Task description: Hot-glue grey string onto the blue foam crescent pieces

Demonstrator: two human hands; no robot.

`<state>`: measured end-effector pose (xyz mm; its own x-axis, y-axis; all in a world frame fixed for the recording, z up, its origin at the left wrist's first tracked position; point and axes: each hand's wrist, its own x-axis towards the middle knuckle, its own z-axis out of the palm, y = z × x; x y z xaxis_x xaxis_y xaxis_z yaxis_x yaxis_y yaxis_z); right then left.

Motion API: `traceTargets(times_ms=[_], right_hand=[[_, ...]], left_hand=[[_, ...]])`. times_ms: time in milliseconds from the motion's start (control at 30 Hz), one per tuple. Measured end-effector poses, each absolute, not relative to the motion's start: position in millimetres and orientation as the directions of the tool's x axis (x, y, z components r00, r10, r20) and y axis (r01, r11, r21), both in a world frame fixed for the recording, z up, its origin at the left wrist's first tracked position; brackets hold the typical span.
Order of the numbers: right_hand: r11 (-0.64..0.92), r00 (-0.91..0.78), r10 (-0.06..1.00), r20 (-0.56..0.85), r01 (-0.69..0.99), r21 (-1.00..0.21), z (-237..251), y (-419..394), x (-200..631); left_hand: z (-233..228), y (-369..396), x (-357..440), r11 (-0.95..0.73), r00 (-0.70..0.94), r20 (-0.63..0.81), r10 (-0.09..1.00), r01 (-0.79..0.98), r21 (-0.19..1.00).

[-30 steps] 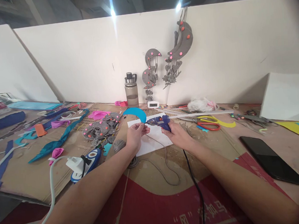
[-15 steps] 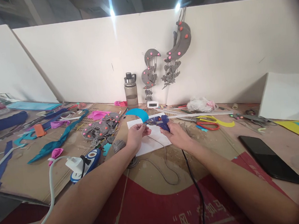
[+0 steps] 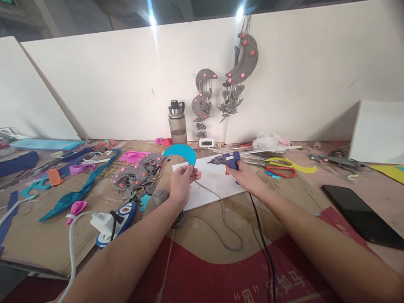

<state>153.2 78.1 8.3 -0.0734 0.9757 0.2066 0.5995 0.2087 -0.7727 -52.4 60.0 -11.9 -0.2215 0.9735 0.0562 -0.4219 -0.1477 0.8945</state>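
seems to be gluing grey yarn (image 3: 223, 207) to the blue crescent (image 3: 179, 151), pinching its right tip in the closed left grip (image 3: 183, 183) near the white sheet (image 3: 232, 184), with glue gun (image 3: 228, 160) wrapped in the right grip (image 3: 244, 175) and aimed left. likely calls next for pressing the join promptly. arches leftward from the pinched tip, long axis mostly crosswise.

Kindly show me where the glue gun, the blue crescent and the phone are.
Glue gun (image 3: 231, 160): head view, on its body.
Blue crescent (image 3: 181, 151): head view, on its broad middle.
Phone (image 3: 363, 215): head view, middle of its dark face.
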Motion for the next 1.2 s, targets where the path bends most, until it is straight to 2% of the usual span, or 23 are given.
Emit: traceTargets(times_ms=[100,200,267,333,433,533,633,733,833,933,1200], right_hand=[[0.225,-0.102,0.963,0.25,0.814,-0.536,-3.0,87.8,160.0],[0.17,-0.094,0.971,0.219,0.917,-0.36,-9.9,87.2,160.4],[0.146,-0.071,0.964,0.256,0.946,-0.289,-7.3,80.9,158.8],[0.171,-0.061,0.93,0.362,0.945,-0.279,0.2,72.4,155.7],[0.347,-0.109,0.86,0.498,0.842,-0.414,13.4,58.9,144.5],[0.505,-0.198,0.859,0.472,0.481,-0.717,19.4,46.7,125.3],[0.414,-0.317,0.87,0.378,0.051,-0.909,17.7,37.2,106.7],[0.208,-0.354,0.898,0.26,-0.179,-0.962,15.2,32.0,97.3],[0.042,-0.335,0.934,0.123,-0.24,-0.97,16.6,29.7,96.4],[-0.022,-0.299,0.953,0.045,-0.218,-0.976,19.9,29.1,98.6],[0.189,-0.136,0.973,0.184,0.029,-0.982,16.2,38.5,106.2]], left_hand=[[-8.8,57.5,-50.8,-0.197,-0.208,0.12,0.971,-0.404,0.893],[-4.9,54.0,-48.5,-0.225,-0.194,0.161,0.968,-0.371,0.901],[-2.5,51.7,-47.1,-0.244,-0.186,0.189,0.964,-0.34,0.908],[-0.6,49.4,-45.9,-0.267,-0.183,0.22,0.958,-0.295,0.917],[1.6,45.4,-44.3,-0.297,-0.171,0.266,0.949,-0.193,0.935],[3.4,40.5,-42.9,-0.321,-0.161,0.311,0.937,-0.042,0.946],[4.7,35.8,-41.8,-0.39,-0.202,0.413,0.888,0.145,0.909],[5.4,33.0,-40.8,-0.439,-0.232,0.486,0.842,0.227,0.869],[4.9,32.5,-40.0,-0.41,-0.241,0.458,0.856,0.224,0.884],[3.2,33.8,-39.7,-0.368,-0.238,0.411,0.88,0.205,0.907],[-0.3,36.5,-36.8,-0.277,-0.193,0.282,0.94,0.049,0.96]])
